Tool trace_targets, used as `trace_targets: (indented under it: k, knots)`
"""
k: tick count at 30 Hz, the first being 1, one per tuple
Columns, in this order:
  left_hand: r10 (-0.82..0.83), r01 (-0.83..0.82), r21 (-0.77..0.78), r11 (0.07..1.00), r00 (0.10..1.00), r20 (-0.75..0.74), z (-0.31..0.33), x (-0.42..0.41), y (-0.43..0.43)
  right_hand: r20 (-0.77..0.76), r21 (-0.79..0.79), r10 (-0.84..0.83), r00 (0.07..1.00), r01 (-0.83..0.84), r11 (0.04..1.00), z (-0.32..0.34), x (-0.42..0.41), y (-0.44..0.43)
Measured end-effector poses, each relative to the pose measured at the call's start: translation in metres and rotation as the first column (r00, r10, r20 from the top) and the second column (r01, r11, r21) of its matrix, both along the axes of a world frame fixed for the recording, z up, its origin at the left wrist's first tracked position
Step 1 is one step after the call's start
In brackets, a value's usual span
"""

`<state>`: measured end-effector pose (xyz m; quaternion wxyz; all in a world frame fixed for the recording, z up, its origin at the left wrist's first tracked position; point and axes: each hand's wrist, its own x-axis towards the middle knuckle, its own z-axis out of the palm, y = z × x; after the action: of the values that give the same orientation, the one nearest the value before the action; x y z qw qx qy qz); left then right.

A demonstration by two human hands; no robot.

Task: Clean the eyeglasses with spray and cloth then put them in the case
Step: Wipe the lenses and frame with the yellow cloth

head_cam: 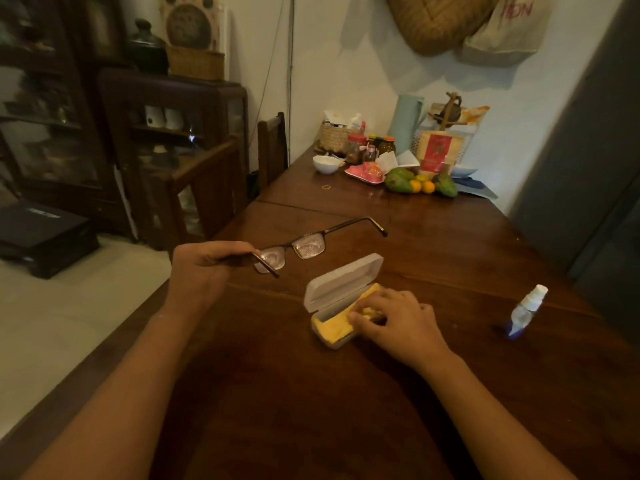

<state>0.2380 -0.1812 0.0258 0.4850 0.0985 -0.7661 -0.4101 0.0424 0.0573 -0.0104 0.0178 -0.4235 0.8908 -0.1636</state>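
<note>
My left hand (204, 268) holds the dark-framed eyeglasses (308, 245) by one temple, up above the wooden table (450, 258); both lenses look fogged with droplets and the other temple sticks out to the right. A grey glasses case (332, 289) lies open on the table, its lid tilted back. Inside it sits a yellow cloth (332, 323). My right hand (398, 320) lies over the case's right end, its fingers pinching the cloth. A small spray bottle (526, 311) with a white cap and blue base stands to the right, apart from both hands.
At the table's far end stand a basket, jars, a white bowl (325, 164), a pale jug (405, 123), packets and fruit (419, 185). A chair (273, 147) stands at the left edge. Dark cabinets (166, 150) line the left wall. A grey door (588, 133) is at right.
</note>
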Motion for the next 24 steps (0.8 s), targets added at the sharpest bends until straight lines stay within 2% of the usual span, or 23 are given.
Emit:
trace_targets:
  k: [3, 7, 11, 15, 17, 19, 24]
  knots:
    - [-0.036, 0.035, 0.055, 0.998, 0.999, 0.023, -0.003, -0.001, 0.002, 0.134, -0.06, -0.164, 0.977, 0.174, 0.983, 0.008, -0.017, 0.002]
    - [-0.047, 0.044, 0.051, 0.998, 0.996, 0.071, -0.006, -0.004, 0.005, 0.251, -0.086, -0.265, 0.931, 0.294, 0.952, 0.012, -0.03, 0.004]
    - [-0.032, 0.03, 0.034, 0.999, 0.997, 0.073, -0.01, -0.009, 0.01, 0.244, -0.238, -0.264, 0.933, 0.322, 0.916, 0.004, -0.027, 0.008]
    - [-0.028, 0.028, 0.003, 1.0, 0.994, 0.105, -0.012, -0.012, 0.01, 0.255, -0.427, -0.188, 0.949, 0.284, 0.858, 0.003, -0.025, 0.01]
    - [-0.016, 0.016, -0.003, 1.0, 0.994, 0.11, -0.012, -0.013, 0.011, 0.323, -0.579, -0.092, 0.942, 0.274, 0.768, 0.008, -0.023, 0.014]
    - [-0.018, 0.017, 0.005, 1.0, 0.994, 0.112, -0.013, -0.013, 0.013, 0.328, -0.691, -0.041, 0.944, 0.269, 0.671, 0.014, -0.021, 0.022]
    - [0.008, -0.014, 0.041, 0.999, 0.99, 0.141, -0.015, -0.014, 0.015, 0.403, -0.856, 0.085, 0.911, 0.343, 0.387, 0.033, -0.018, 0.042]
